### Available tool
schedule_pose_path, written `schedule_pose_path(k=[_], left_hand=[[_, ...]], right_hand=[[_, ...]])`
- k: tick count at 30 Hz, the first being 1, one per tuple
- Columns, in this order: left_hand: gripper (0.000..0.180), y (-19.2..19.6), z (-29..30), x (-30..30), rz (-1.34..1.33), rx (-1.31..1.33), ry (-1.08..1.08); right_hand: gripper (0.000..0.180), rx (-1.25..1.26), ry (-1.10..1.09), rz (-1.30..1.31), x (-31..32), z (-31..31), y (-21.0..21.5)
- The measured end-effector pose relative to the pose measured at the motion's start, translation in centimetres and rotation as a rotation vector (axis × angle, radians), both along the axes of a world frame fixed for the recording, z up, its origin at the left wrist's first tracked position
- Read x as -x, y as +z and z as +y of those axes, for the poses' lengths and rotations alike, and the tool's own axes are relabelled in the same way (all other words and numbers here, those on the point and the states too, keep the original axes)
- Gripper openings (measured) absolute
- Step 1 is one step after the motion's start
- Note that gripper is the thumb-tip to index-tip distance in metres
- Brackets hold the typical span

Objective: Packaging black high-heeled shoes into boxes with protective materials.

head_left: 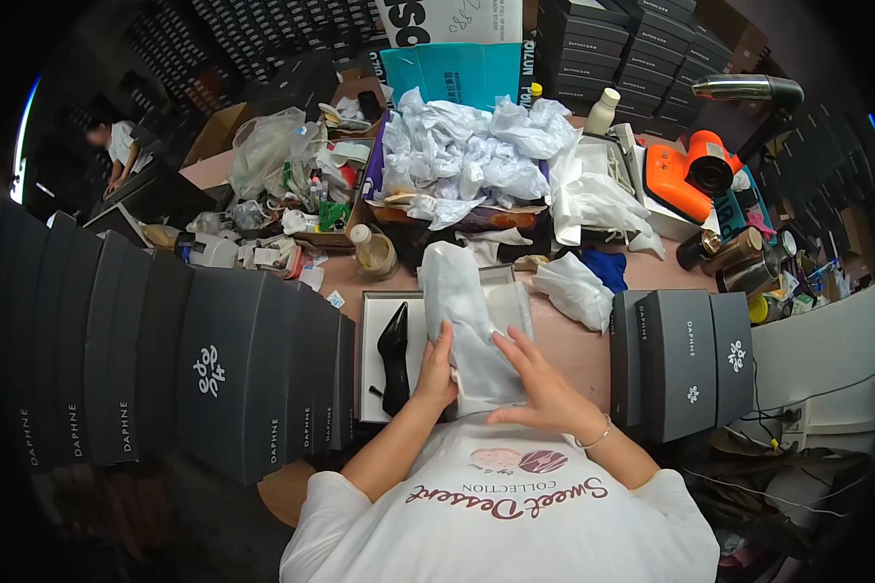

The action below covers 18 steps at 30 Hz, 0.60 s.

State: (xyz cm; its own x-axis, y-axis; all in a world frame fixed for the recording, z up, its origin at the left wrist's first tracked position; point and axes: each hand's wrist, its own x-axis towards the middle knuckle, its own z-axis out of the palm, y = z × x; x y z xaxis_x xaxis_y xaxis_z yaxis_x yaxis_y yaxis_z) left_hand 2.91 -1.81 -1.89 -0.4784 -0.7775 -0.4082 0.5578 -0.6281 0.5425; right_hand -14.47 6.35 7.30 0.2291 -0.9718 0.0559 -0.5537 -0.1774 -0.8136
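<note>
My left hand point(437, 367) grips the side of a long white tissue-paper bundle point(457, 301). Whatever the paper may cover is hidden. My right hand point(537, 381) is at the bundle's right side, fingers stretched apart; whether its fingertips touch the paper is hard to tell. Beneath my hands lies an open shoebox point(371, 303) with a pale inside. A black pointed high-heeled shoe point(395, 355) rests in its left part, toe pointing away from me. More white paper point(511, 309) lies at the box's right side.
Dark shoeboxes point(228, 374) stand in a row at left; more shoeboxes point(681, 364) stand at right. Behind are a carton of crumpled white paper point(476, 146), a bottle point(371, 251), an orange device point(681, 175) and cups point(739, 251). A person point(122, 151) is at far left.
</note>
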Motion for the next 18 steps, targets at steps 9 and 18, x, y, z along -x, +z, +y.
schedule_pose_path(k=[9, 18], left_hand=[[0.076, 1.7, 4.1, -0.8, -0.284, 0.509, 0.049], [0.046, 0.1, 1.2, -1.9, -0.012, -0.031, -0.022]], right_hand=[[0.051, 0.029, -0.255, -0.438, -0.5, 0.7, -4.1], [0.049, 0.517, -0.193, 0.316, 1.3, -4.0, 1.8]])
